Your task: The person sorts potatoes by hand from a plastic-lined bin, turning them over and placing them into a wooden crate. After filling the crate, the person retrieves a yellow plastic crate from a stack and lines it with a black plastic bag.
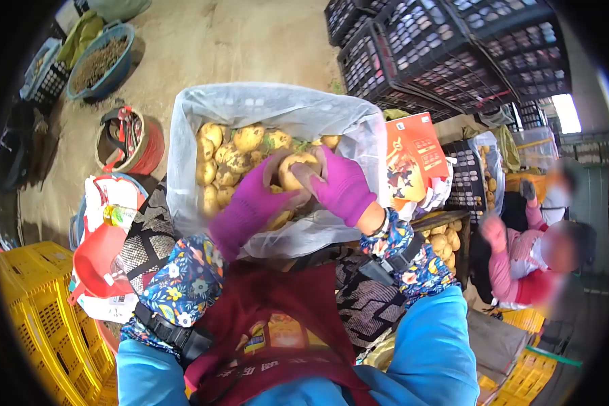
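Apparently mid-handling, the left hand (267, 191) and right hand (338, 181) curl a snug joint grip round one potato (295, 169) over the lined box (277, 96), between its near and far edges, so the next move calls for even support.

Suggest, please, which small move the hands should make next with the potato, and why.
Perhaps turn the potato slightly between the left hand and the right hand: both hold it and hide part of its skin, and dark patches show on other potatoes below.
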`<state>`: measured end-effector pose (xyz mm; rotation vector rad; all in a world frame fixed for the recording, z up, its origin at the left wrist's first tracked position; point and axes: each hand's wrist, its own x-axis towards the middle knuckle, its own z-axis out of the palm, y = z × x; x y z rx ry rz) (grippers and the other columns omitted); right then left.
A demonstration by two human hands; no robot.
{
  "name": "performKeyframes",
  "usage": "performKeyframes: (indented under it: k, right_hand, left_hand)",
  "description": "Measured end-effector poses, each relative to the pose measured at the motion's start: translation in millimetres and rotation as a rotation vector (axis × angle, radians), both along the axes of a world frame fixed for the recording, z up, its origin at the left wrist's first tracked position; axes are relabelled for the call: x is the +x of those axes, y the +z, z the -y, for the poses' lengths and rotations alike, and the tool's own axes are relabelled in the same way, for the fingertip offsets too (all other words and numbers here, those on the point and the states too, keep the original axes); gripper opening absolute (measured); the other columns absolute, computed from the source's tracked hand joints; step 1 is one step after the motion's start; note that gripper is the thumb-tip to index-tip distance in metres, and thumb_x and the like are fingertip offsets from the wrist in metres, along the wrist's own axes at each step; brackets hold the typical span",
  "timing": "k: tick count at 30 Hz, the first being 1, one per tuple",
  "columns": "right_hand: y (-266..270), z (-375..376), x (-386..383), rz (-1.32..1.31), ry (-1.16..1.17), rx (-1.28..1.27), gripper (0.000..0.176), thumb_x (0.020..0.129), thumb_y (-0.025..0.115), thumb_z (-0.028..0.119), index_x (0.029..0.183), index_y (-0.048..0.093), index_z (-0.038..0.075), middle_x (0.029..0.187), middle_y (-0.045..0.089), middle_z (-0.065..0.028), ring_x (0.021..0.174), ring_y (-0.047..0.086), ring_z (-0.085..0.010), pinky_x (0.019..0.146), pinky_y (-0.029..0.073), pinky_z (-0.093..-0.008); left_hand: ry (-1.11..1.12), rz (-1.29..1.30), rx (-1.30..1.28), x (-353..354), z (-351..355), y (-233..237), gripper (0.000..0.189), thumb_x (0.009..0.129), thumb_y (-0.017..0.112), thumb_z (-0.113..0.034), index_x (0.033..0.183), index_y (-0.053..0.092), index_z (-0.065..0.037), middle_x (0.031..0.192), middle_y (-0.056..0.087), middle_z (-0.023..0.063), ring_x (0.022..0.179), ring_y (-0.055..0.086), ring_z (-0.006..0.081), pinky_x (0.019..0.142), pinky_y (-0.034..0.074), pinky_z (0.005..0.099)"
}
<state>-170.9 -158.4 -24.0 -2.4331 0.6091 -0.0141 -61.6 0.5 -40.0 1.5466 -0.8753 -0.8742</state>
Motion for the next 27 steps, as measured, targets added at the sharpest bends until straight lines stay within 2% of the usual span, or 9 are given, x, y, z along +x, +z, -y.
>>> performKeyframes:
  k: [2, 6, 7, 10, 13, 15, 22, 26, 27]
  right_hand:
    - [3.0, -3.5, -16.0, 0.017, 0.047, -0.178, 0.044, 0.087, 0.059, 0.034, 0.115, 0.054, 0.001, 0.085, 0.062, -0.0256, 0.081, 0.062, -0.0376, 0.071, 0.05, -0.0427]
    - [-16.4, 7.0, -28.9, 0.408, -0.11, -0.054, 0.041, 0.09, 0.054, 0.028, 0.122, 0.051, 0.003, 0.097, 0.061, -0.0253, 0.089, 0.062, -0.0366, 0.075, 0.05, -0.0426]
    - [-16.9, 9.4, -30.0, 0.418, -0.075, -0.131, 0.04, 0.091, 0.052, 0.027, 0.125, 0.05, 0.004, 0.102, 0.061, -0.0252, 0.093, 0.062, -0.0366, 0.076, 0.049, -0.043]
    - [3.3, -0.5, -14.5, 0.398, -0.237, 0.157, 0.043, 0.09, 0.054, 0.032, 0.126, 0.05, 0.008, 0.105, 0.06, -0.0248, 0.095, 0.062, -0.0368, 0.077, 0.049, -0.0439]
    - [15.3, -26.9, -3.6, 0.224, -0.166, 0.137, 0.048, 0.088, 0.057, 0.039, 0.125, 0.05, 0.01, 0.098, 0.063, -0.0232, 0.092, 0.062, -0.0376, 0.077, 0.049, -0.0448]
    - [-0.6, -31.8, 2.8, 0.185, -0.03, -0.103, 0.052, 0.085, 0.059, 0.043, 0.124, 0.05, 0.011, 0.093, 0.064, -0.0221, 0.089, 0.063, -0.0381, 0.077, 0.049, -0.0447]
    - [-4.5, -19.4, 22.1, 0.412, -0.118, 0.285, 0.033, 0.087, 0.06, 0.033, 0.098, 0.065, 0.003, 0.088, 0.066, -0.0207, 0.082, 0.064, -0.0353, 0.072, 0.049, -0.0394]
    - [-31.9, 5.2, 33.0, 0.407, -0.366, 0.815, 0.024, 0.088, 0.06, 0.023, 0.1, 0.064, 0.002, 0.085, 0.068, -0.0157, 0.076, 0.064, -0.0282, 0.071, 0.049, -0.0346]
    - [-21.7, -0.6, 34.1, 0.477, -0.276, 0.696, 0.026, 0.087, 0.06, 0.025, 0.1, 0.064, 0.003, 0.085, 0.067, -0.0166, 0.077, 0.064, -0.0289, 0.071, 0.049, -0.0356]
  left_hand:
    - [-0.075, -0.089, 0.007, -5.2, -3.1, 12.6, 0.07, 0.08, 0.074, -0.016, 0.139, 0.038, -0.003, 0.127, 0.051, 0.0092, 0.115, 0.052, 0.0157, 0.094, 0.046, 0.0315]
    - [-0.131, -0.426, -0.129, -16.0, -6.5, 32.6, 0.072, 0.077, 0.076, -0.012, 0.138, 0.039, -0.003, 0.127, 0.052, 0.0098, 0.114, 0.053, 0.0168, 0.094, 0.046, 0.0321]
    - [-0.079, -0.222, -0.127, -13.0, -4.4, 32.1, 0.071, 0.077, 0.076, -0.013, 0.137, 0.041, -0.003, 0.126, 0.053, 0.0108, 0.114, 0.053, 0.0177, 0.094, 0.046, 0.0323]
    - [0.115, 0.372, -0.235, -0.7, 1.6, 0.5, 0.066, 0.073, 0.079, -0.018, 0.13, 0.049, -0.004, 0.122, 0.058, 0.0149, 0.113, 0.057, 0.0247, 0.094, 0.046, 0.0339]
    - [0.186, 0.722, 0.003, -7.8, -6.4, 22.0, 0.066, 0.066, 0.081, -0.016, 0.125, 0.054, -0.009, 0.108, 0.063, 0.0127, 0.097, 0.063, 0.0268, 0.083, 0.051, 0.035]
    - [0.179, 0.652, -0.063, -5.8, -8.7, 25.2, 0.067, 0.064, 0.081, -0.019, 0.126, 0.054, -0.011, 0.106, 0.062, 0.0125, 0.097, 0.063, 0.0285, 0.081, 0.052, 0.0364]
    - [0.24, 0.78, -0.034, 4.2, -10.9, 15.6, 0.067, 0.065, 0.079, -0.019, 0.127, 0.054, -0.016, 0.109, 0.062, 0.0112, 0.098, 0.063, 0.0287, 0.08, 0.052, 0.0376]
    - [0.235, 0.811, -0.059, 5.6, -10.0, 29.6, 0.066, 0.067, 0.077, -0.021, 0.128, 0.054, -0.014, 0.112, 0.061, 0.0113, 0.098, 0.063, 0.0291, 0.08, 0.052, 0.0381]
    - [0.252, 0.823, -0.049, 9.0, -9.8, 25.8, 0.066, 0.067, 0.077, -0.023, 0.128, 0.054, -0.014, 0.113, 0.061, 0.0113, 0.098, 0.063, 0.0292, 0.08, 0.052, 0.0382]
